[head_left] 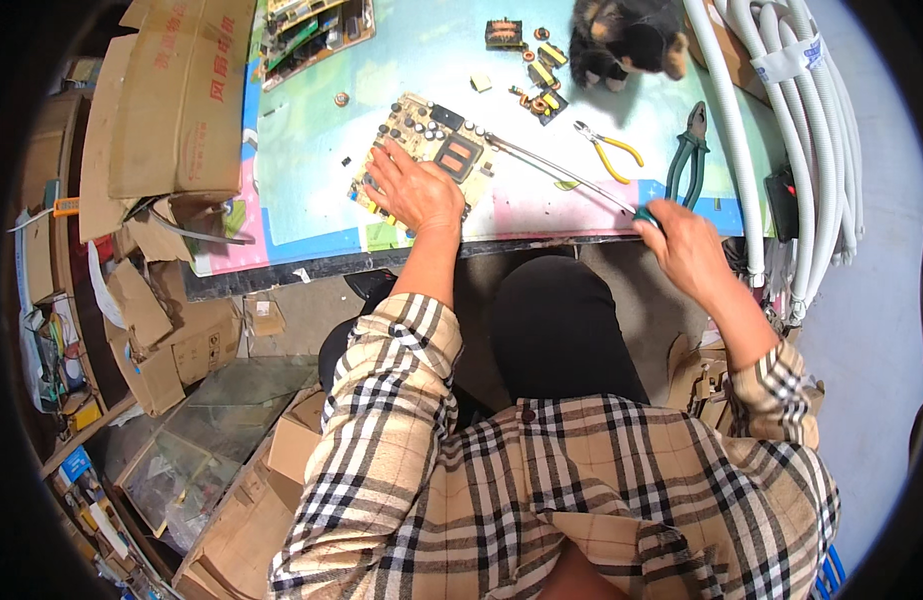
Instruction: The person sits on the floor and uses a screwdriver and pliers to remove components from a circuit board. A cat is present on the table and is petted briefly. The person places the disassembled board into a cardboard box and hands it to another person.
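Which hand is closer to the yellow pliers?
Right. The right hand grips a screwdriver just below the yellow pliers. The left hand presses on the circuit board, farther to their left.

Near the centre of the frame, the left hand lies flat on a beige circuit board resting on the pale blue work mat. At right, the right hand grips a long thin metal screwdriver, its tip touching the board's right edge. Yellow-handled pliers and green-handled pliers lie just above, beside white corrugated hoses.
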